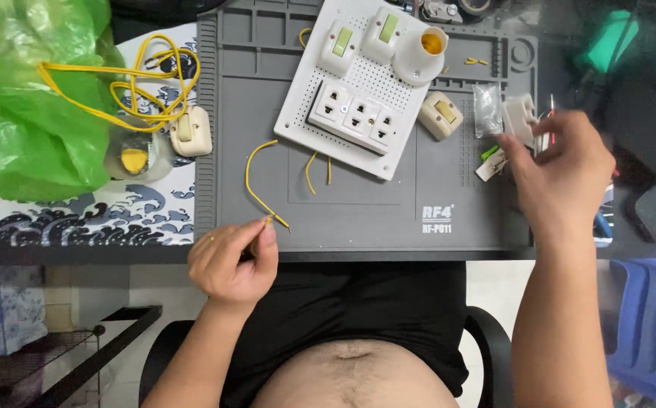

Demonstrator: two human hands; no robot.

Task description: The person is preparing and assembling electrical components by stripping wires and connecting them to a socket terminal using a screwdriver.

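Left hand: your left hand (pixel 231 261) sits at the near edge of the grey silicone work mat (pixel 358 204), thumb and forefinger pinched together on the near end of a short curved yellow wire (pixel 255 181). The rest of that wire lies loose on the mat, arcing away from you.

Right hand: your right hand (pixel 566 170) is over the mat's right edge and a bit motion-blurred. Fingers are closed around a thin red-handled tool (pixel 551 121), but your hand hides most of it, so I can't tell what kind. Fingertips are right beside a small white plastic part with a green tab (pixel 491 162).

Middle of mat: white perforated practice board (pixel 358 83) lying tilted, with two switches, a white lamp holder with an orange inside (pixel 423 51) and a triple socket. Its top edge is cut off by the frame. Two more yellow wire ends poke out from under its near edge.

Beside board: cream surface-mount switch (pixel 441 115), then a small clear plastic bag (pixel 488 109), contents too small to make out.

Left side: crumpled green plastic bag (pixel 29 98) with a coil of yellow wire (pixel 143 83) on it, and another cream switch (pixel 190 130) just off the mat.
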